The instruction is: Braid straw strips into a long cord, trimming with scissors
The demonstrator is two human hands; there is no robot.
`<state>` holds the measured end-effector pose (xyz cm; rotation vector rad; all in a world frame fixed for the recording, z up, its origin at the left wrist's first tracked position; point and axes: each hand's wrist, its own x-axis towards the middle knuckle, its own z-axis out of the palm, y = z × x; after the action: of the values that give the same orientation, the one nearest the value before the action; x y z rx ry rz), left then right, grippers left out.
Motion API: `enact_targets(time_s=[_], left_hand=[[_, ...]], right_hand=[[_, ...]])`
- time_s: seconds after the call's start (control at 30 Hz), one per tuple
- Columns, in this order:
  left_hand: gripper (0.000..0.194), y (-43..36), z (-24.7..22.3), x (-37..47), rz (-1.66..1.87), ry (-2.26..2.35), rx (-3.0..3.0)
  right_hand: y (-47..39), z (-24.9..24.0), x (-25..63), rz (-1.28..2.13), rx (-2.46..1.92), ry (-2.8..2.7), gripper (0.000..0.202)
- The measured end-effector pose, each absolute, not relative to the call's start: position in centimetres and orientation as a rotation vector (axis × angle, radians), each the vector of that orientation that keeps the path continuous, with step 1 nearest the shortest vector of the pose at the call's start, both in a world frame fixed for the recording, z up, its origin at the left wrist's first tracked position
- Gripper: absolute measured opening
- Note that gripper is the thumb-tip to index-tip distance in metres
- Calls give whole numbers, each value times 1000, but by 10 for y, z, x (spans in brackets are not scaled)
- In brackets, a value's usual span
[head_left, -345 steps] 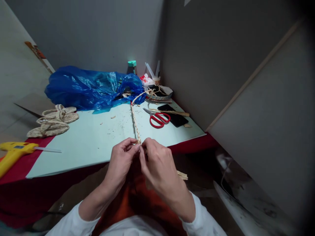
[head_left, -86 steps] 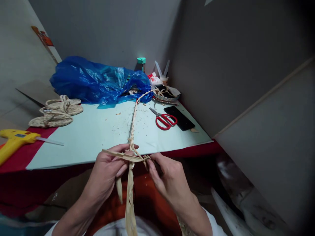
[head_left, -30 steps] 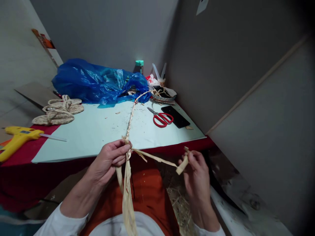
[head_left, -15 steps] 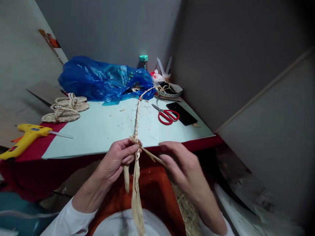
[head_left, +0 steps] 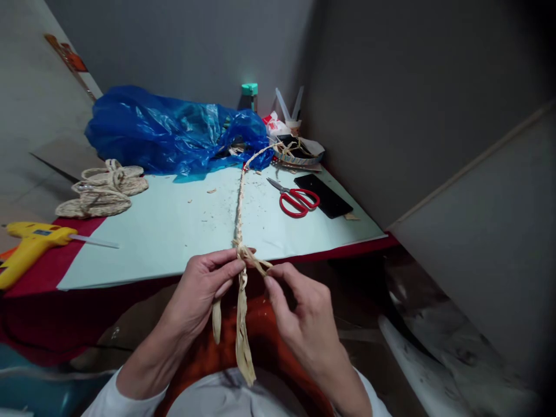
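A braid of pale dried husk strips (head_left: 239, 211) runs from the back of the table toward me, its near end just past the front edge. My left hand (head_left: 211, 281) pinches the braid at this near end. Between thumb and forefinger, my right hand (head_left: 302, 304) grips a thin husk strip (head_left: 257, 262) drawn out to the right. A long, loose husk strip (head_left: 244, 341) hangs straight down from the pinch, and a shorter husk strip (head_left: 216, 324) dangles below my left fingers.
Red-handled scissors (head_left: 299, 201) lie beside a black phone (head_left: 324, 196) on the right. A yellow glue gun (head_left: 35, 240) and woven straw slippers (head_left: 104, 188) are at the left. Behind them sits a blue plastic bag (head_left: 165, 133). Walls (head_left: 434, 104) close in the right side.
My right hand has come left and closed on the husk strip, having been spread beside its end. The strip now bends at the braid. The view has shifted slightly.
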<state>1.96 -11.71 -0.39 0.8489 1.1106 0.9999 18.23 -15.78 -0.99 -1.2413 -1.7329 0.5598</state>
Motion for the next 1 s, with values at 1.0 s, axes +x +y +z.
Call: enact_targets(time_s=[1.0], left_hand=[[21,-120,-6,24,1090,1106,828]], right_hand=[[-136,-7,183,306,-1419,-2300,20]])
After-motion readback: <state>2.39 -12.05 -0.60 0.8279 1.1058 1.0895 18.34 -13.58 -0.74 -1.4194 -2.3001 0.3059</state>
